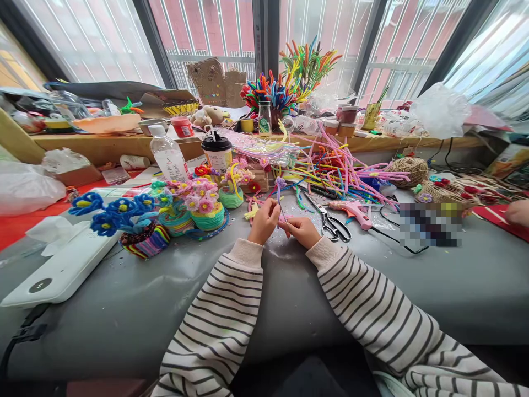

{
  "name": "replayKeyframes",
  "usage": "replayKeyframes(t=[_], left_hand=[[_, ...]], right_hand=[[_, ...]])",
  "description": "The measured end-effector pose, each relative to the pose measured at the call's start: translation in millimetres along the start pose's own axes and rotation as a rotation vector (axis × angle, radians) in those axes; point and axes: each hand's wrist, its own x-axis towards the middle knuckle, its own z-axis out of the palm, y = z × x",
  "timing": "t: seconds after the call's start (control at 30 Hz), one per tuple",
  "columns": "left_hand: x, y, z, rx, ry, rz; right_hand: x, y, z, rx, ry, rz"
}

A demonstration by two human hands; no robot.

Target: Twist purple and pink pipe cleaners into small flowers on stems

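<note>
Both of my hands meet over the grey table (285, 275), close together in front of me. Between them stands a lilac pipe-cleaner flower (280, 182), its thin stem running down into my fingers. My left hand (264, 221) is closed, pinching the stem from the left. From the right, my right hand (303, 232) pinches its lower part, fingers closed. Fingers partly hide the stem. Just right of my hands lie black-handled scissors (338, 229) and a pink glue gun (353, 213). A pale yellow pipe-cleaner piece (251, 213) lies by my left hand.
Pipe-cleaner flower pots, such as a striped one (144, 240), stand left beside a white power bank (61, 270). Behind are a bottle (167, 154), a lidded cup (217, 153) and loose pipe cleaners (330, 165). Twine (407, 170) lies right; another person's hand (518, 213) is at the far right.
</note>
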Motion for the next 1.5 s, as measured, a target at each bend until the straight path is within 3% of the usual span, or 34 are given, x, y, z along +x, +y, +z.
replayKeyframes(t=[0.3, 0.57, 0.87, 1.07, 1.27, 1.5], left_hand=[[-0.5, 1.9, -2.4, -0.045, -0.116, 0.010], [0.2, 0.4, -2.6, -0.088, -0.096, 0.009], [-1.4, 1.0, -0.9, -0.068, -0.180, -0.002], [-0.4, 1.4, -1.0, -0.071, -0.134, -0.012], [1.1, 1.6, -2.4, -0.071, -0.068, -0.009], [0.0, -0.5, -3.6, -0.126, -0.138, -0.040]], right_hand=[[-0.2, 3.7, -4.8, -0.011, -0.116, 0.002], [-1.5, 3.4, -3.4, -0.025, -0.003, -0.024], [2.6, 5.9, -5.2, 0.213, -0.127, 0.074], [4.4, 7.8, -4.0, 0.304, -0.168, 0.120], [3.2, 4.5, -4.3, 0.211, -0.231, 0.061], [0.5, 4.4, -6.6, 0.095, -0.160, 0.019]])
